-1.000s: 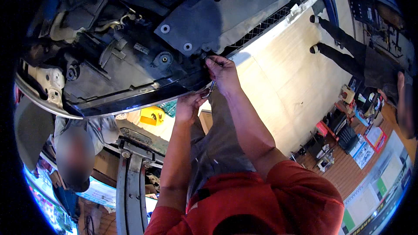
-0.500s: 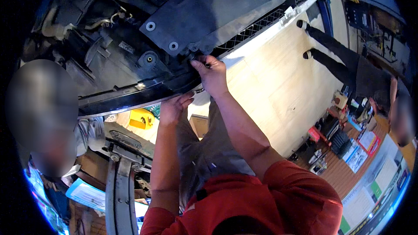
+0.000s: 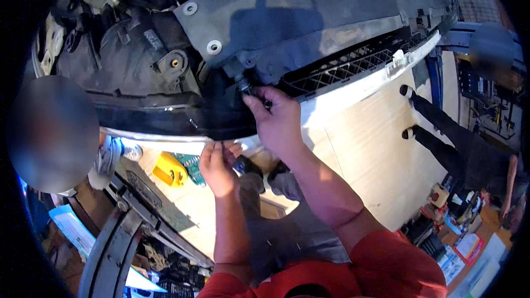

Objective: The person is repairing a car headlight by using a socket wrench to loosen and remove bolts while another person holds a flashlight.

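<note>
Seemingly mid-job: panel (image 3: 359,5) on, near-left corner unfinished; right hand (image 3: 280,124) pinches a dark part (image 3: 268,104) there, left hand (image 3: 218,171) at bumper (image 3: 353,87) (fingers curled, grip unclear).

A red shirt (image 3: 331,273) (short in the sleeves (image 3: 383,251)) is worn with grey trousers (image 3: 301,245) and dark shoes (image 3: 247,166).

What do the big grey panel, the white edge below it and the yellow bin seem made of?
Grey panel: probably moulded plastic, matte; its surface looks dull, with shaped contours. White edge: perhaps painted plastic or metal, smooth; it looks bright and even, but I can't tell which. Yellow bin: likely plastic, fairly smooth, judging by its even colour.
</note>
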Demonstrator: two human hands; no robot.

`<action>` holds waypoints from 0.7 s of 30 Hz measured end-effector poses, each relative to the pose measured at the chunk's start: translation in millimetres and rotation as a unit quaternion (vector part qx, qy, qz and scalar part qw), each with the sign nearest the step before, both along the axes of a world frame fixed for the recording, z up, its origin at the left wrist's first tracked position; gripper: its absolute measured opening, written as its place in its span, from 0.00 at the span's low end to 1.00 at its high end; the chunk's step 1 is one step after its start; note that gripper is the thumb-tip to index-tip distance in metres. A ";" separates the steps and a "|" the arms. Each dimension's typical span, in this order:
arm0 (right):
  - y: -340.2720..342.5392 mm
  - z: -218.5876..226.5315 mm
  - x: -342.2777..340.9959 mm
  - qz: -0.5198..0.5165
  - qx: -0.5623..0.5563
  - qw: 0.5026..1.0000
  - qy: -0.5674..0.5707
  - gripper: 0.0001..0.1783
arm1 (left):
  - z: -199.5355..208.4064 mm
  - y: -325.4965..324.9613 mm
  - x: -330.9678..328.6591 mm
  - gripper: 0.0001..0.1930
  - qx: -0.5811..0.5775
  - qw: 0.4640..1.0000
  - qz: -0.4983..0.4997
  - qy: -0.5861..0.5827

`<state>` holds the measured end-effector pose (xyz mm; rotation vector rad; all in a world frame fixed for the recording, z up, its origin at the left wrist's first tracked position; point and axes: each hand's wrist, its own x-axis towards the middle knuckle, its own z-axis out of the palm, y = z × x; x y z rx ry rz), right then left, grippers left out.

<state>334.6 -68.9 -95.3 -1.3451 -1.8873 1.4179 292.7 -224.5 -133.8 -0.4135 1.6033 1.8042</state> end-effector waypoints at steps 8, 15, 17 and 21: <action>1.3 -11.2 7.0 0.039 0.170 0.984 0.026 0.09 | -51.4 16.2 12.8 0.62 -0.183 0.780 -0.026 0.598; -0.6 -32.2 7.8 0.089 0.352 0.932 0.005 0.08 | -48.0 10.5 15.6 0.70 -0.260 0.704 -0.115 0.651; -2.1 -30.4 6.9 0.088 0.402 0.911 0.033 0.09 | -44.6 15.7 15.2 0.68 -0.218 0.697 -0.085 0.678; 5.2 -30.9 7.0 0.097 0.448 0.889 -0.020 0.09 | -39.1 18.8 11.8 0.66 -0.259 0.687 -0.068 0.676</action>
